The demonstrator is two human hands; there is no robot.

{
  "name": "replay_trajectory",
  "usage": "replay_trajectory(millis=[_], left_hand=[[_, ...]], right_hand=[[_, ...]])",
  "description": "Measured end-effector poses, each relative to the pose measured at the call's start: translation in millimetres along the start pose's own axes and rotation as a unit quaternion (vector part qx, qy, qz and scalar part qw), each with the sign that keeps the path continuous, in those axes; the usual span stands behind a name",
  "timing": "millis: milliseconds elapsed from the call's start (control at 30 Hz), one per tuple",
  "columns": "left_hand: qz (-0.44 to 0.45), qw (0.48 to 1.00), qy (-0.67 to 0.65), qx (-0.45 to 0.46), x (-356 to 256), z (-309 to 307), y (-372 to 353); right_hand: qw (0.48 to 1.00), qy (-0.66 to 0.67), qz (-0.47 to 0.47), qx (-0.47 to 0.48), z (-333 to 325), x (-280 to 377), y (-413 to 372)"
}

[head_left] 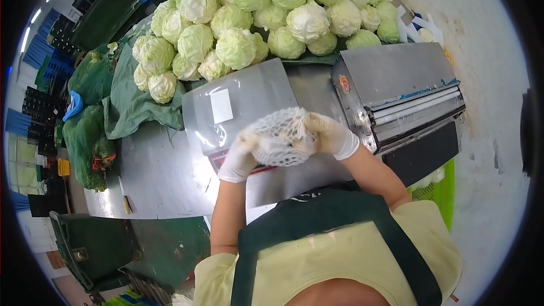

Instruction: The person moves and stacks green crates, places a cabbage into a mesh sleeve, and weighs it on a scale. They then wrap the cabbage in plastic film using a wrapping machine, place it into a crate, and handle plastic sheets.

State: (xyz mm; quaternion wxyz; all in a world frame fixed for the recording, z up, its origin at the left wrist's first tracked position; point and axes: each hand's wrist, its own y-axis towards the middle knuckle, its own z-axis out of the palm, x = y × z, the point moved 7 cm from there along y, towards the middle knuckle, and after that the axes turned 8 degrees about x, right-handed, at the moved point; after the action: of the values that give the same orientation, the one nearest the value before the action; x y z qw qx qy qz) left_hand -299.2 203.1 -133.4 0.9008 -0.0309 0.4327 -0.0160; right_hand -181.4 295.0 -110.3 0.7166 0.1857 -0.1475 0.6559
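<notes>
A white foam net (pixel 280 136), bulging and rounded, is held in front of my body between both hands. My left hand (pixel 239 156), in a thin white glove, grips its left side with curled fingers. The gloved right hand (pixel 331 135) has closed on the right side, its fingers partly behind the mesh. I cannot tell whether anything fills the net. Just beyond and below it is a plastic-covered machine (pixel 249 93) with a white label. To the right sits a metal film wrapper (pixel 402 90) with rollers.
Heaped cabbages (pixel 237 48) cover the far side of the metal table (pixel 153 175). Green net sacks (pixel 90 136) hang at the left edge, near a knife (pixel 124 195). A green bin (pixel 96 246) stands lower left, and a bright green basket (pixel 439 192) lower right.
</notes>
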Motion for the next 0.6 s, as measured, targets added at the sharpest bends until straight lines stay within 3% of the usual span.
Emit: replay_trajectory(millis=[67,133,200,233,267,300,333,367,400,433,533,600], left_hand=[[0.071,0.993,-0.088,-0.038,-18.9,-14.2,2.6],[0.063,0.995,-0.077,-0.004,-26.1,-10.2,5.9],[0.045,0.993,-0.111,0.004,-34.5,-6.9,16.2],[0.096,0.980,0.177,-0.005,-47.3,-20.1,19.6],[0.139,0.882,0.449,-0.013,-55.5,-37.9,23.1],[0.171,0.709,0.684,-0.019,-62.1,-43.3,27.6],[0.157,0.869,0.469,-0.024,-80.6,-53.0,39.8],[0.130,0.967,0.219,-0.027,-100.5,-53.1,55.0],[0.092,0.994,-0.047,-0.029,-107.2,-55.7,69.0],[0.107,0.989,0.033,-0.092,-117.9,-70.7,78.4],[0.160,0.916,0.253,-0.265,-141.2,-117.3,101.2],[0.210,0.833,0.367,-0.356,-149.9,-138.9,114.1]], right_hand=[[0.997,-0.071,0.015,0.008,1.6,-9.5,2.3],[0.992,-0.113,0.047,0.013,-9.5,-17.4,9.0],[0.995,-0.101,0.004,-0.022,-16.9,14.4,19.4],[0.997,-0.073,-0.031,-0.027,-35.3,32.6,33.1],[0.996,-0.044,-0.065,-0.032,-48.7,52.8,46.0],[0.992,-0.102,-0.075,-0.029,-48.8,73.9,62.6],[0.983,-0.160,-0.085,-0.026,-45.3,92.5,81.2],[0.966,-0.235,-0.088,-0.065,-48.3,105.9,94.9],[0.942,-0.307,-0.088,-0.104,-51.0,116.9,107.5],[0.910,-0.379,-0.089,-0.142,-53.3,126.6,119.7],[0.743,-0.544,-0.250,-0.299,-79.4,151.9,149.9],[0.696,-0.579,-0.246,-0.347,-97.6,150.0,167.6]])
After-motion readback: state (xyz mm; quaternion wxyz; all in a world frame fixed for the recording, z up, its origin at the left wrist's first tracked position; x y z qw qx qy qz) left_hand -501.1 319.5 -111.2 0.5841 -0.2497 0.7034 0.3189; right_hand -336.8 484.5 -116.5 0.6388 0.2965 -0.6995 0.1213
